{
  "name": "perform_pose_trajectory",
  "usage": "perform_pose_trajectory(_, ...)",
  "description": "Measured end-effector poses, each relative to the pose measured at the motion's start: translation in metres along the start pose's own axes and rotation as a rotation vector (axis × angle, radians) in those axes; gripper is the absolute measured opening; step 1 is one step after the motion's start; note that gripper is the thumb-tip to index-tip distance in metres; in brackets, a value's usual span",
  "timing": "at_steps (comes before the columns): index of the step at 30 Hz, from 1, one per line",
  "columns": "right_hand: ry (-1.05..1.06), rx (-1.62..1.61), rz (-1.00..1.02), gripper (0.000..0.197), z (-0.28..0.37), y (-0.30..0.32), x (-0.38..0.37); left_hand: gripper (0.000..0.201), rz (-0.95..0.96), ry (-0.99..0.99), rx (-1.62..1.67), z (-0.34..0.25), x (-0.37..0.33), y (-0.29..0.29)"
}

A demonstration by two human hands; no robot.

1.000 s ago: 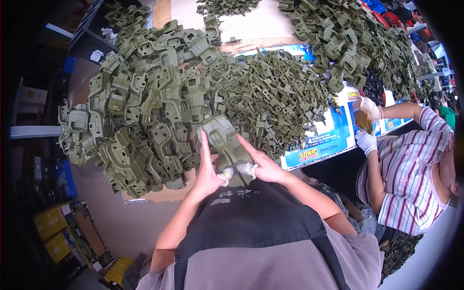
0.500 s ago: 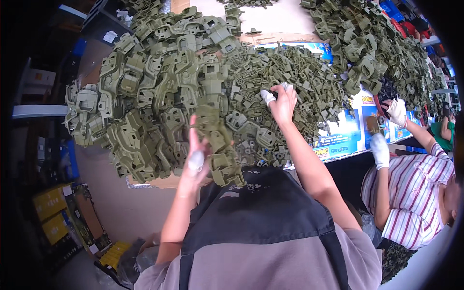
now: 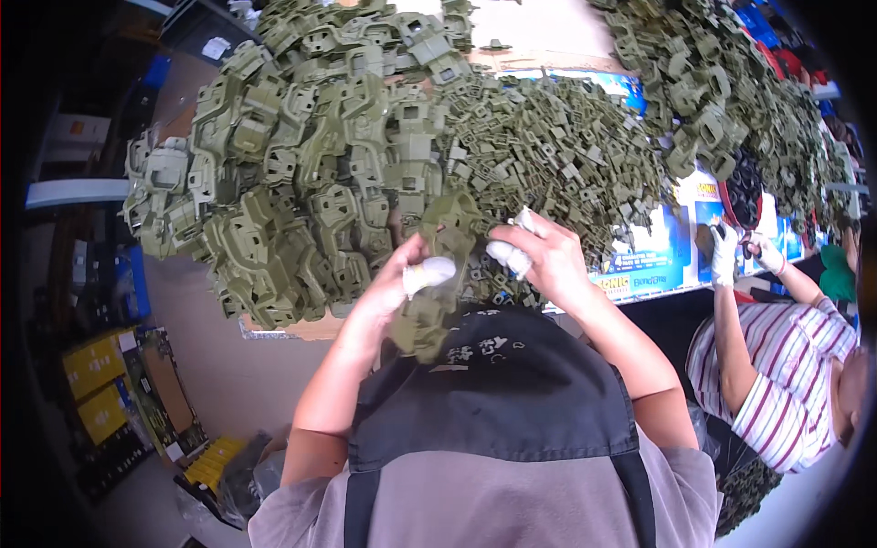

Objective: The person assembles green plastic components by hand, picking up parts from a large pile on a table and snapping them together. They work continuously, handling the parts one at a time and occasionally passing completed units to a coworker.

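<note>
In front of my apron, my left hand (image 3: 408,276) is closed round a long olive-green plastic vehicle body shell (image 3: 422,331), smeared by motion and held on end. White tape or finger covers wrap its fingertips. My right hand (image 3: 546,258), with white-covered fingertips too, is just right of the shell's upper part, fingers pinched together. Whatever it pinches is hidden. Past it spreads a heap of small green plastic parts (image 3: 557,151). Stacked rows of similar shells (image 3: 260,242) lie to the left of my hands.
More green parts (image 3: 699,87) are piled at the far right. A blue printed cardboard sheet (image 3: 653,260) covers the table by the right edge. At the right a co-worker in a striped shirt (image 3: 776,365) handles a small part. Yellow boxes (image 3: 96,388) stand at lower left.
My right hand has come back from the small-parts heap toward the shell. My left hand has moved right with the shell, which now stands between my hands. The co-worker's hands have come together.
</note>
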State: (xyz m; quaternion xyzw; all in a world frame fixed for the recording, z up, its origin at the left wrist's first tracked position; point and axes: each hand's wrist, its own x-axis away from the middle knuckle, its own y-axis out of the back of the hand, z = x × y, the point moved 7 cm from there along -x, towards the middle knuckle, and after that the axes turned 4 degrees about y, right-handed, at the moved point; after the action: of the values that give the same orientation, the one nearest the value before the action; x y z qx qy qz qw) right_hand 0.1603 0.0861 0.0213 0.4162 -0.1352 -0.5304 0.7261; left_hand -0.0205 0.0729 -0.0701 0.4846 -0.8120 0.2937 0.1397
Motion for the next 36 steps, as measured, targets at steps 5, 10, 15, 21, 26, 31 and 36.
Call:
perform_pose_trajectory(5,-0.038,-0.097,0.151,0.029,-0.007,-0.012,0.013,0.059,0.135,0.039,-0.046,-0.015,0.003,-0.026)
perform_pose_trajectory(10,-0.105,-0.041,0.253,0.031,-0.007,-0.018,0.015,0.057,0.136,0.033,-0.046,-0.017,0.005,-0.035)
perform_pose_trajectory(15,-0.009,-0.217,0.194,0.031,-0.016,-0.026,0.025,0.057,0.148,-0.026,-0.245,-0.014,0.006,-0.041)
perform_pose_trajectory(21,-0.030,-0.114,0.299,0.043,-0.007,-0.023,0.027,0.059,0.125,0.107,-0.110,-0.006,0.007,-0.041)
perform_pose_trajectory(26,0.029,-0.215,0.205,0.043,-0.012,-0.016,0.029,0.064,0.184,-0.053,-0.226,-0.013,0.010,-0.045)
perform_pose_trajectory(31,0.056,-0.262,0.200,0.043,-0.011,-0.014,0.023,0.066,0.159,-0.077,-0.268,-0.020,0.016,-0.047)
perform_pose_trajectory(36,0.069,-0.211,0.331,0.043,-0.010,-0.020,0.025,0.066,0.173,-0.109,-0.328,-0.020,0.015,-0.049)
